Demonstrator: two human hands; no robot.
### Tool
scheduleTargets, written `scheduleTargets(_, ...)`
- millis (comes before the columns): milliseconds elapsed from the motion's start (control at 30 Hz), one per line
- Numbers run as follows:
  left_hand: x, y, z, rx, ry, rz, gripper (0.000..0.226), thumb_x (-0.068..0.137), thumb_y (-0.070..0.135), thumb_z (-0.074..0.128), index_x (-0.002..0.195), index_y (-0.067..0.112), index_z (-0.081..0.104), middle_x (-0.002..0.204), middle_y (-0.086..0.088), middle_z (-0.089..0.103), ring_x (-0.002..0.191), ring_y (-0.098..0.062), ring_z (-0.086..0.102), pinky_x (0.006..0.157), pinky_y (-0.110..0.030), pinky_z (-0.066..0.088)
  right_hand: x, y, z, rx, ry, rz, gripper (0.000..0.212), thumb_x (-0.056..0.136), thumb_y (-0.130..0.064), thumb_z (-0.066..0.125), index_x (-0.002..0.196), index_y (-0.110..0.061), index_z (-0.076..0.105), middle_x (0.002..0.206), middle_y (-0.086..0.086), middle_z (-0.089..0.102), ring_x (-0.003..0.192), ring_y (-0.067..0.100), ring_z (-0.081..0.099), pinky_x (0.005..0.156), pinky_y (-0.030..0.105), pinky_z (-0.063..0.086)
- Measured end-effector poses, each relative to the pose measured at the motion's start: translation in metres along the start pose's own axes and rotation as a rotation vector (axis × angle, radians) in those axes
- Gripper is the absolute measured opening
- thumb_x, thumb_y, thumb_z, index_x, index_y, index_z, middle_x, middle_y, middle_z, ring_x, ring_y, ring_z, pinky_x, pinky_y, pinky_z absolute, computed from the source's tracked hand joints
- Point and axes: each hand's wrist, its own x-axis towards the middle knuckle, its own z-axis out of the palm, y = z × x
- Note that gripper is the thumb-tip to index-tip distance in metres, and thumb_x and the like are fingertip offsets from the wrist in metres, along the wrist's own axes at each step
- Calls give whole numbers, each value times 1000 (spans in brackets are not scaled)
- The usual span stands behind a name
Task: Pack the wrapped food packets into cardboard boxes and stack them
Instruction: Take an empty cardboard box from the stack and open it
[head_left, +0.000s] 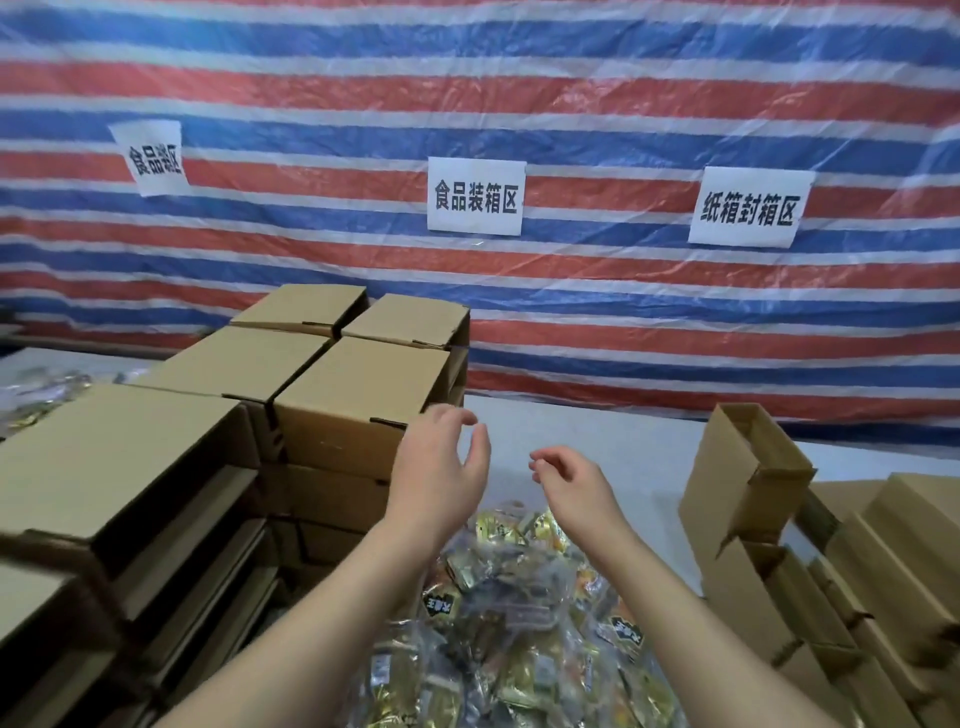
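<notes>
At centre frame, the left hand (435, 475) and right hand (574, 486) hover with loosely curled fingers, holding nothing, above the heap of wrapped food packets (519, 623). Closed stacked boxes (358, 400) fill the left; open empty boxes (748, 467) stand at right.

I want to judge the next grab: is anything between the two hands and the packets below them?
Nothing visible is. The left hand and right hand hover empty, fingers loosely curled, above the pile of wrapped packets. Stacked closed boxes stand to the left, open boxes to the right.
</notes>
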Motion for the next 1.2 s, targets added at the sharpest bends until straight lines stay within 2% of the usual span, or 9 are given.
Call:
scheduleTargets(67,17,-13,-19,208,111,69,41,97,44,43,124,19,61,129,0,59,117,-20,54,99,-39,43,8,-15,11,-49,-22,-50,30,101,-21,52,130,-22,59,129,-6,61,122,12,55,96,23,41)
scheduleTargets(167,39,-36,-40,478,51,-22,60,95,57,38,145,24,43,156,-3,35,144,-26,31,116,-48,24,21,-40,27,-180,-95,-132,49,101,-14,47,148,-22,42,152,-3,44,140,15,39,109,27,30)
scheduleTargets(300,51,-57,-44,640,-113,-68,72,93,65,31,151,24,32,162,-9,24,150,-30,17,120,-53,14,36,-66,49,-337,-169,-245,58,101,-3,40,155,-23,31,161,-3,29,147,15,27,109,18,17)
scheduleTargets(500,52,-63,-31,648,-258,-95,84,88,76,23,155,25,24,163,-10,20,150,-32,15,117,-59,10,49,-76,68,-422,-199,-271,63,99,3,38,156,-22,29,164,-2,23,150,16,22,122,30,19)
scheduleTargets(733,44,-46,-28,743,-247,0,50,100,32,34,149,21,34,154,-4,39,145,-27,28,115,-59,16,53,-74,62,-447,-182,-303,64,99,4,35,157,-22,27,164,-2,22,150,15,21,119,25,17)
scheduleTargets(900,41,-13,-61,469,-44,120,42,99,24,40,140,22,51,141,0,56,139,-21,39,118,-52,17,58,-92,21,-515,-55,-422,68,97,-9,53,157,-25,24,165,-1,20,151,16,17,123,35,15)
scheduleTargets(1033,41,29,-90,15,-105,127,38,98,19,46,132,22,63,121,-3,69,112,-17,61,96,-28,47,60,-120,-32,-758,43,-548,80,86,-26,71,155,-25,29,162,5,24,150,24,18,123,48,13)
scheduleTargets(1133,47,46,-95,-192,-274,35,35,100,21,45,126,30,66,107,14,68,100,3,60,79,-8,46,57,-133,-70,-845,-12,-535,51,89,-21,69,138,-25,54,145,4,50,136,25,42,115,51,30)
scheduleTargets(1200,47,49,-89,-279,-345,-31,32,101,22,45,121,35,68,105,21,65,100,7,57,79,-7,44,47,-130,-87,-803,-160,-429,19,95,-19,63,110,-30,65,116,-1,64,111,22,59,94,42,49)
